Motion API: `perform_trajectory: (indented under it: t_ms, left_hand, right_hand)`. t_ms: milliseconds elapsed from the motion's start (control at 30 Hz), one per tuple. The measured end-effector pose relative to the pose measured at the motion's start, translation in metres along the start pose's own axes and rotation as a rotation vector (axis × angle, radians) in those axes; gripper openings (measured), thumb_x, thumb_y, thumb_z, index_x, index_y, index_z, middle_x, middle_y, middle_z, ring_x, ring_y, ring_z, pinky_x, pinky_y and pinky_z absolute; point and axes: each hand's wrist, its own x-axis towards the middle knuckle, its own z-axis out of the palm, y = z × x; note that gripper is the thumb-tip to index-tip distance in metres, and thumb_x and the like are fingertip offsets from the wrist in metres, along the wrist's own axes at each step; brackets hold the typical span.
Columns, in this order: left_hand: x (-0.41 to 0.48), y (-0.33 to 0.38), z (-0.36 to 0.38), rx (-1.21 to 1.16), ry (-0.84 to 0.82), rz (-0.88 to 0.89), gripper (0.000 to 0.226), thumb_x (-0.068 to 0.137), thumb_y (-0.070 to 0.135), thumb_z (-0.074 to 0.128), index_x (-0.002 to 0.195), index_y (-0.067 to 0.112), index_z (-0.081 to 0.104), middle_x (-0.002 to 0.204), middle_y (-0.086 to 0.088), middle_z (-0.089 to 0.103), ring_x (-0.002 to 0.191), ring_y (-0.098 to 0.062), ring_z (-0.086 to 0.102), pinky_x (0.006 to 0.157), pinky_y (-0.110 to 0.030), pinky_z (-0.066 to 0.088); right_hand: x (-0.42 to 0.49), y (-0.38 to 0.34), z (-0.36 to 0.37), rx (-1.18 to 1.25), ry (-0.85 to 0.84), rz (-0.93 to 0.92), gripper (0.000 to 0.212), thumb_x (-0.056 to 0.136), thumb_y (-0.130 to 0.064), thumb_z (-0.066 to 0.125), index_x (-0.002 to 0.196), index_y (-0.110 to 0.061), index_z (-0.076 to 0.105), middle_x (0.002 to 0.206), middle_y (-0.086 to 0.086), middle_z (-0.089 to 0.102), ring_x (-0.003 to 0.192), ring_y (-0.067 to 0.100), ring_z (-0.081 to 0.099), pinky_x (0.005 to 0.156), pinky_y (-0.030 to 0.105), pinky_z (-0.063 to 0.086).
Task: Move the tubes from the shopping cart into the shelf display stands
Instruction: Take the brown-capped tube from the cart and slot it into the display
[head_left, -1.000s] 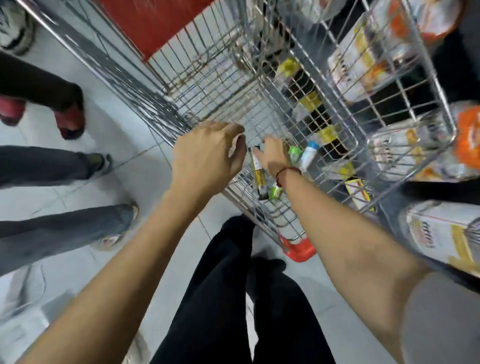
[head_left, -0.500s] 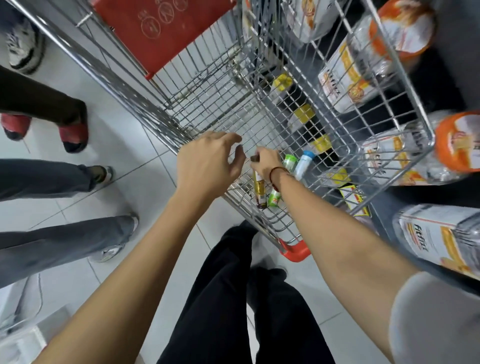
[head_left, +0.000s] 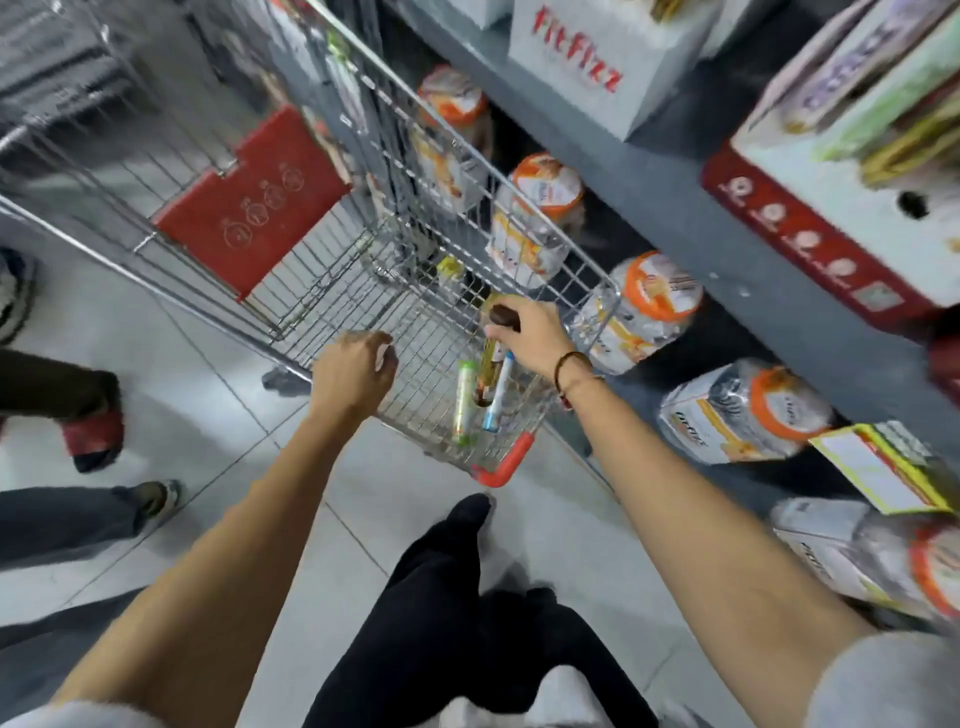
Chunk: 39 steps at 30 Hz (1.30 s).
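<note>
Now right hand (head_left: 530, 332) grips tube (head_left: 488, 364) — above cart (head_left: 363, 270)

A single head-worn wide-angle view looks steeply down from close above a wire shopping cart (head_left: 363, 270) at twelve o'clock, shelving (head_left: 675, 171) toward two o'clock, tiled floor (head_left: 218, 415) at nine o'clock.

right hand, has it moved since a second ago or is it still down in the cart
Yes. The right hand has lifted from the shopping cart floor toward its rim, shut on a dark-capped tube.
</note>
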Motion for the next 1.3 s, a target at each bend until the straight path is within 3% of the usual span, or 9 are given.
perform_trajectory:
  t_ms: [200,433,600,767,867,933,1067,1167,1300]
  left_hand:
    - [0.03,0.075,-0.013,-0.114,0.095,0.282,0.027,0.093,0.02,0.044,0.102,0.003,0.064,0.097,-0.018,0.069,0.084,-0.034,0.062,0.059,-0.038,0.051]
    - [0.061,0.214,-0.024,-0.267,0.162,0.61,0.03,0.091,0.018,0.043,0.109,0.001,0.061,0.107,-0.019,0.065,0.095,-0.034,0.059,0.076,-0.038,0.046]
    - [0.058,0.288,-0.003,-0.229,0.058,0.803,0.044,0.088,0.025,0.037,0.11,-0.006,0.059,0.11,-0.027,0.063,0.101,-0.039,0.058,0.088,-0.041,0.042]
    - [0.043,0.319,0.026,-0.098,-0.098,0.93,0.053,0.088,0.033,0.031,0.119,-0.001,0.056,0.121,-0.02,0.06,0.115,-0.034,0.053,0.096,-0.05,0.038]
    - [0.041,0.317,0.037,-0.05,-0.096,0.922,0.055,0.089,0.035,0.029,0.125,0.001,0.052,0.128,-0.018,0.056,0.122,-0.031,0.047,0.103,-0.047,0.028]
    - [0.043,0.315,0.04,-0.049,-0.098,0.916,0.056,0.089,0.036,0.028,0.127,0.001,0.05,0.131,-0.018,0.053,0.124,-0.031,0.045,0.105,-0.047,0.025]
    - [0.045,0.313,0.038,-0.055,-0.101,0.931,0.057,0.09,0.037,0.027,0.13,0.002,0.048,0.135,-0.016,0.05,0.128,-0.028,0.04,0.107,-0.048,0.023]
    - [0.045,0.312,0.038,-0.047,-0.097,0.943,0.057,0.09,0.038,0.026,0.131,0.004,0.046,0.137,-0.014,0.049,0.13,-0.026,0.038,0.109,-0.047,0.021]
    - [0.048,0.31,0.038,-0.033,-0.102,0.967,0.056,0.091,0.038,0.026,0.132,0.004,0.045,0.138,-0.012,0.047,0.131,-0.025,0.037,0.109,-0.046,0.021]
  right_hand:
    - [-0.055,-0.009,-0.088,-0.015,0.268,-0.067,0.041,0.086,-0.023,0.064,0.126,-0.015,0.055,0.123,0.012,0.063,0.115,0.026,0.057,0.095,0.027,0.042]
    - [-0.137,0.003,-0.187,-0.054,0.559,-0.078,0.043,0.087,-0.023,0.064,0.127,-0.01,0.055,0.124,0.015,0.062,0.118,0.028,0.054,0.096,0.028,0.039]
    - [-0.197,0.026,-0.239,-0.086,0.722,-0.016,0.039,0.087,-0.022,0.064,0.123,-0.011,0.056,0.121,0.015,0.062,0.115,0.03,0.055,0.098,0.032,0.04]
    - [-0.234,0.048,-0.268,-0.081,0.851,0.064,0.034,0.084,-0.025,0.066,0.114,-0.01,0.058,0.114,0.012,0.062,0.104,0.024,0.054,0.074,0.01,0.028]
    - [-0.244,0.059,-0.276,-0.065,0.916,0.104,0.034,0.081,-0.027,0.069,0.106,-0.006,0.059,0.106,0.013,0.065,0.098,0.023,0.055,0.064,0.017,0.027]
    - [-0.247,0.064,-0.279,-0.067,0.939,0.123,0.036,0.081,-0.029,0.07,0.108,-0.007,0.059,0.105,0.011,0.065,0.095,0.021,0.054,0.068,0.02,0.03]
    - [-0.251,0.063,-0.284,-0.01,0.874,0.058,0.033,0.084,-0.018,0.067,0.115,-0.011,0.06,0.107,0.009,0.063,0.082,0.017,0.056,0.081,0.032,0.054]
    - [-0.254,0.057,-0.291,0.031,0.75,0.07,0.03,0.084,-0.01,0.065,0.113,-0.01,0.06,0.102,0.005,0.06,0.062,0.011,0.059,0.065,0.018,0.056]
    - [-0.246,0.046,-0.303,0.103,0.613,0.065,0.032,0.081,0.001,0.062,0.111,-0.008,0.06,0.093,0.001,0.059,0.065,0.015,0.066,0.048,0.013,0.053]
